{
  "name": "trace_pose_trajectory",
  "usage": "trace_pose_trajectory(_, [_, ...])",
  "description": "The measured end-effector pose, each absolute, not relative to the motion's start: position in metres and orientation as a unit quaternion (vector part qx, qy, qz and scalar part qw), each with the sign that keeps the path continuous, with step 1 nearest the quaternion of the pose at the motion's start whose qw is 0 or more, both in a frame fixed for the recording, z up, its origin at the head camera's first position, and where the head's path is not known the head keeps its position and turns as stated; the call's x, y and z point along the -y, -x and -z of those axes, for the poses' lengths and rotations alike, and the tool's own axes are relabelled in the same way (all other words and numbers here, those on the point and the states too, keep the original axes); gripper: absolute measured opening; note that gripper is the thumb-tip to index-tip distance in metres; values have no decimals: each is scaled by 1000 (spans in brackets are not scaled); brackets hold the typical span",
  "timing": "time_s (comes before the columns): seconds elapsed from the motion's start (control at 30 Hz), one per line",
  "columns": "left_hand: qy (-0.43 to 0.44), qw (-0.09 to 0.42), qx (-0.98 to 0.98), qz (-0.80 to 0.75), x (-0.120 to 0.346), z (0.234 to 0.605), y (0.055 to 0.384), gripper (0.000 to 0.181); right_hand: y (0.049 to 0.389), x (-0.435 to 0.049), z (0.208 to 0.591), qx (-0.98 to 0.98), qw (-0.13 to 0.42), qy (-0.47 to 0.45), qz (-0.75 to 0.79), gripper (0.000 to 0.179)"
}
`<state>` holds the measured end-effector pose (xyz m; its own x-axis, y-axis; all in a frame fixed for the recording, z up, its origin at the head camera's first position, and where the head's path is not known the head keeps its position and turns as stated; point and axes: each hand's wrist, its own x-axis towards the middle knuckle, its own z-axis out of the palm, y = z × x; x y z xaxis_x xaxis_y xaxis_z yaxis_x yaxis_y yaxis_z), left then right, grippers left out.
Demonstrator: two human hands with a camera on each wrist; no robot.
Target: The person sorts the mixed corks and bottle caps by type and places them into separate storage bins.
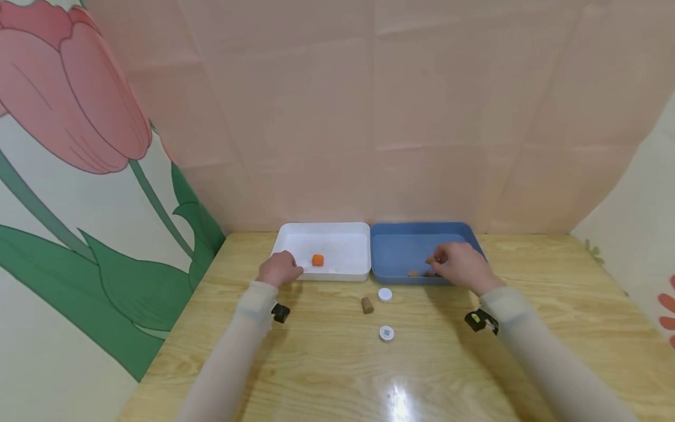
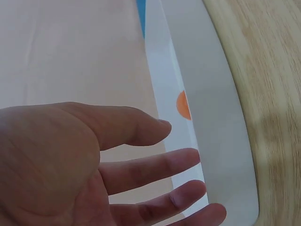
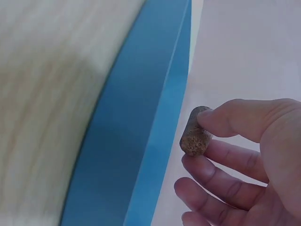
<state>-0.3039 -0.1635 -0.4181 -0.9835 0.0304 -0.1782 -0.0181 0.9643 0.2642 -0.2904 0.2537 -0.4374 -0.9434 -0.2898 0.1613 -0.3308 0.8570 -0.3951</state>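
Note:
My right hand [image 1: 464, 266] pinches a cork stopper [image 3: 196, 132] between thumb and fingers, over the near right part of the blue tray [image 1: 398, 249]. A couple of brown corks [image 1: 413, 273] lie in that tray along its near wall, partly hidden by the hand. My left hand [image 1: 279, 269] is at the near left corner of the white tray [image 1: 343, 234]. Its fingers are loosely extended with fingertips right at the rim, and nothing is held. Inside the white tray sits an orange block-like piece [image 1: 317, 259].
The trays stand side by side against a pinkish covered backdrop [image 1: 369, 117]. Before them on the wooden table [image 1: 316, 363] lie a cork [image 1: 367, 305], a white round cap [image 1: 385, 294] and another white round piece [image 1: 387, 333] with a greyish square at its centre.

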Motion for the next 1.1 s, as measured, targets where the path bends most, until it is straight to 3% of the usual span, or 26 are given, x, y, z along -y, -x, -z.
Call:
trace_pose_trajectory(0.23, [41, 66, -991, -109, 175, 422, 306, 27, 312, -282, 443, 972, 39, -144, -184, 21])
trace_pose_trajectory(0.53, [70, 44, -988, -134, 189, 428, 312, 39, 325, -298, 452, 979, -37, -113, -169, 24])
trace_pose_trajectory(0.7, [54, 55, -983, -166, 194, 430, 315, 36, 329, -300, 454, 979, -52, -104, -165, 24])
trace_pose_trajectory(1.1, [70, 78, -980, -170, 199, 427, 319, 49, 333, -301, 467, 980, -65, -93, -162, 24])
